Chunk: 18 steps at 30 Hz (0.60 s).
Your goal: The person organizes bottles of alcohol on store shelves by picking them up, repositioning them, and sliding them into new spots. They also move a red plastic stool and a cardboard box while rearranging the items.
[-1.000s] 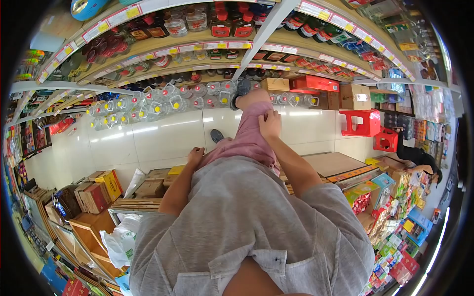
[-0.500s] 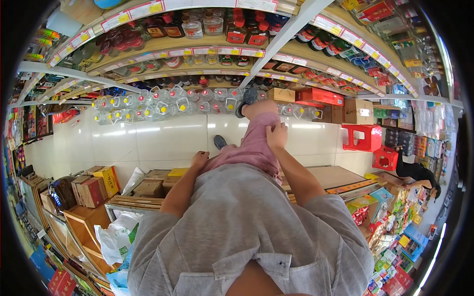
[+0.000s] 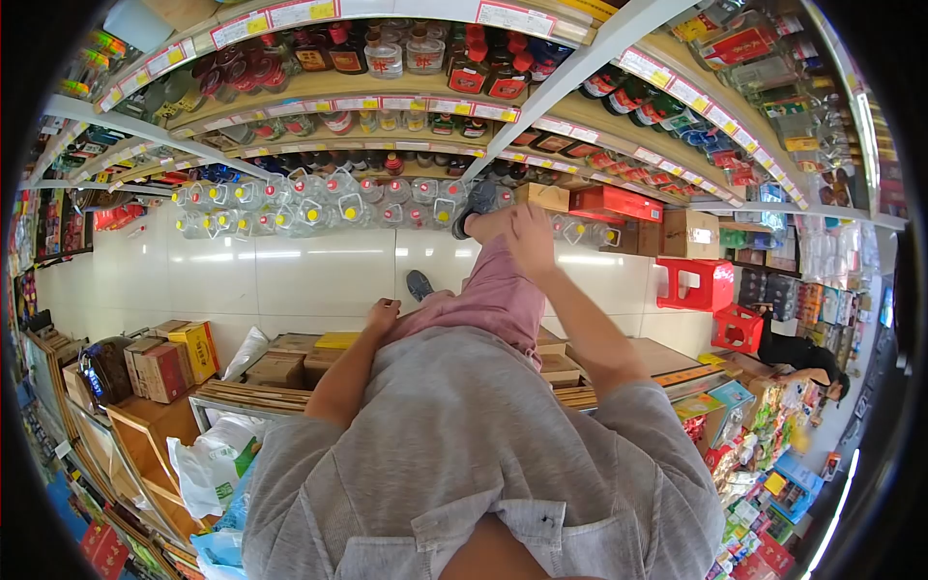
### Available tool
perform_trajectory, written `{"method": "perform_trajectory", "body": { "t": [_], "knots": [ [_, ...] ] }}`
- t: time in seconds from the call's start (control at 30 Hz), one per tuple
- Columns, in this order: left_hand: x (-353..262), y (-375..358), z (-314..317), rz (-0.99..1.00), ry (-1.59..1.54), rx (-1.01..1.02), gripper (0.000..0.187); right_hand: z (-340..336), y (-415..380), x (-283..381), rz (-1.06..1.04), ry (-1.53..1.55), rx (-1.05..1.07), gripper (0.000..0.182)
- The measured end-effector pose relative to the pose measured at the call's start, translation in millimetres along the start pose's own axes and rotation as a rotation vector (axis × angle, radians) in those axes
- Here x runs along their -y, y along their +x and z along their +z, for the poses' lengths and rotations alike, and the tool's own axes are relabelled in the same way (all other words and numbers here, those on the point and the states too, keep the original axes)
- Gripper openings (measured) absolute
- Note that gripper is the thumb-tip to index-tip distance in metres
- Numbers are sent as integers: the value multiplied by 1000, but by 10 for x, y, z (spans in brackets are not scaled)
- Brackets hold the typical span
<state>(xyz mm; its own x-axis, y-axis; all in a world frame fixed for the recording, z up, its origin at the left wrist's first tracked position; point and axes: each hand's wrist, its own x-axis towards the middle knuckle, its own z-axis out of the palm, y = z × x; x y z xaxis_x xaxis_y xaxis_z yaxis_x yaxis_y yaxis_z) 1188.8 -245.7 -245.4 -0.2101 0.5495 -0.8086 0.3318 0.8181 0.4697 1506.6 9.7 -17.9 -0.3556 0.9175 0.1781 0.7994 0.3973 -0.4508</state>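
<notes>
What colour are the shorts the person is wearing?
The shorts are dusty pink; the head view shows them best.

A row of clear jugs (image 3: 311, 215) with red and yellow caps stands on the pale tiled floor (image 3: 319, 280). Behind the row rise shelves (image 3: 580, 108) of bottles (image 3: 469, 72). Near its right end sit a tan box (image 3: 543, 197), a red box (image 3: 615, 204) and a cardboard carton (image 3: 688, 234). Farther right of the row are two red stools (image 3: 715, 282), and across the floor from it, a yellow box (image 3: 198, 350) and a white plastic bag (image 3: 205, 474).
</notes>
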Motion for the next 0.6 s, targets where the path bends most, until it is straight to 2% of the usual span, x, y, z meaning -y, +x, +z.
{"method": "perform_trajectory", "body": {
  "t": [0.07, 0.13, 0.2, 0.27, 0.37, 0.47, 0.6],
  "knots": [
    [55, 69, 23, -3, -21, 1, 56, -391, 620, 247, -249, -20, -11, 27],
    [85, 109, 47, 20, -46, -6, 56, -684, 1183, 420, -416, -128, -109, 29],
    [90, 133, 65, 69, -75, -24, 55, -923, 1679, 589, -512, -262, -194, 28],
    [42, 97, 67, 71, -88, -28, 56, -1116, 2135, 621, -606, -377, -189, 27],
    [-3, 58, 58, 69, -100, -36, 56, -1181, 2565, 558, -539, -679, -195, 29],
    [70, 82, 115, 37, -145, -49, 56, -1169, 2720, 658, -433, -865, 42, 36],
    [93, 68, 145, 18, -199, -81, 56, -1171, 2872, 632, -364, -787, 163, 46]
  ]
}}
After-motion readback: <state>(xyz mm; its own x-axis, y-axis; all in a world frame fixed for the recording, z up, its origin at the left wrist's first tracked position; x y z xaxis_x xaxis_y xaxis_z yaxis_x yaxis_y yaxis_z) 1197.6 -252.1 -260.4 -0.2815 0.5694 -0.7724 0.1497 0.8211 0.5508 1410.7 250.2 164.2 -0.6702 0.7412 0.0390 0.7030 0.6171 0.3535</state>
